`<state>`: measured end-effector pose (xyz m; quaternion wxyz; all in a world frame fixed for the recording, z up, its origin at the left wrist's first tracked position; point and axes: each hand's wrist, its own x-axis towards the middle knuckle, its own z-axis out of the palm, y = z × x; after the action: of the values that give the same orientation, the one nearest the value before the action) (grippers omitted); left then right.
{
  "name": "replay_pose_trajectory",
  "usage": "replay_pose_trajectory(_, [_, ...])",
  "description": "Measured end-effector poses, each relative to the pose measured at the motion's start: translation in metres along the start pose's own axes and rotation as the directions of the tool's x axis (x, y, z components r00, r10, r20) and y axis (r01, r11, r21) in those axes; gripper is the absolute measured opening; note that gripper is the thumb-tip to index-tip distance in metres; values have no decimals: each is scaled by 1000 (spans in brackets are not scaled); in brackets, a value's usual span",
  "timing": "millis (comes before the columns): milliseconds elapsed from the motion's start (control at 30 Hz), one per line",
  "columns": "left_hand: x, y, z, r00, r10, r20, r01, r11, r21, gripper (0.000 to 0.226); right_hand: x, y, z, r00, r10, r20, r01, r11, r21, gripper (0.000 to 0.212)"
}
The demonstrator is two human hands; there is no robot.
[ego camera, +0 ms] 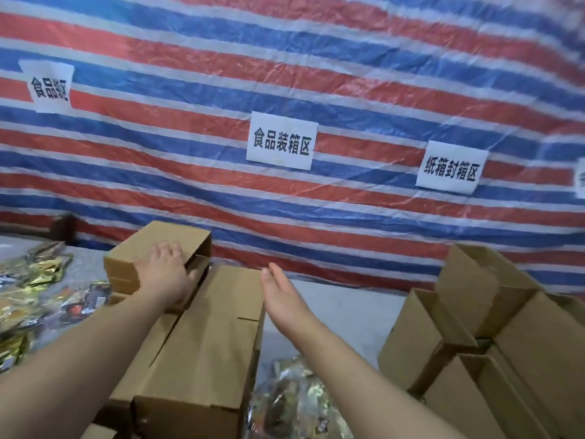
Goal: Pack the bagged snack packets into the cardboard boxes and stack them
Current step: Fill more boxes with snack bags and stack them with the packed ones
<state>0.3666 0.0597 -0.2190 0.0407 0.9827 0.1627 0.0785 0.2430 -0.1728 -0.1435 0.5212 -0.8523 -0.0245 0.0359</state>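
Observation:
A small closed cardboard box (152, 245) sits on top of a stack at the far left centre, and my left hand (166, 272) lies flat on its near end with the fingers spread. A long closed cardboard box (209, 337) lies lengthwise in front of me on more boxes. My right hand (281, 294) hovers flat and edge-on beside that long box's right side, fingers straight, holding nothing. Loose snack packets (41, 270) in gold and dark wrappers lie on the table at the left. A clear bag of snack packets (297, 403) lies below, between my arms.
A group of open, empty cardboard boxes (474, 315) stands at the right. A red, white and blue striped tarp (316, 74) hangs behind the table with white paper signs (281, 141) on it. The grey table top (342, 312) shows between the box stacks.

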Motion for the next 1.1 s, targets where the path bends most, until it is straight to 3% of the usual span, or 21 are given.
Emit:
replay_pose_trajectory(200, [-15,-5,-27,999,-18,28,18,1000,-3,56,11,-2,-1,997,-32,-67,26,995,-95,57])
replay_pose_trajectory(333, [-36,-11,-94,989,130,-70,-139,979,-149,38,21,-28,-15,984,-147,-97,122,965,-231,60])
replay_pose_trajectory(533, [-86,5,-212,908,354,-226,-420,772,-477,33,20,-101,-78,939,-341,-51,277,834,-477,74])
replay_pose_trajectory(700, [-132,34,-269,843,517,-150,-498,644,-580,25,-17,-127,-143,882,-463,-85,323,726,-607,58])
replay_pose_trajectory(867, [-201,74,-271,822,566,-62,-412,516,-751,27,-87,-98,-192,924,-383,2,288,690,-664,3])
replay_pose_trajectory(1033, [-282,127,-182,847,521,105,-230,537,-811,17,-155,15,-206,981,-193,10,147,714,-685,10])
replay_pose_trajectory(1100, [-316,142,-136,819,537,201,-164,555,-816,18,-179,71,-204,997,-71,13,61,732,-678,11])
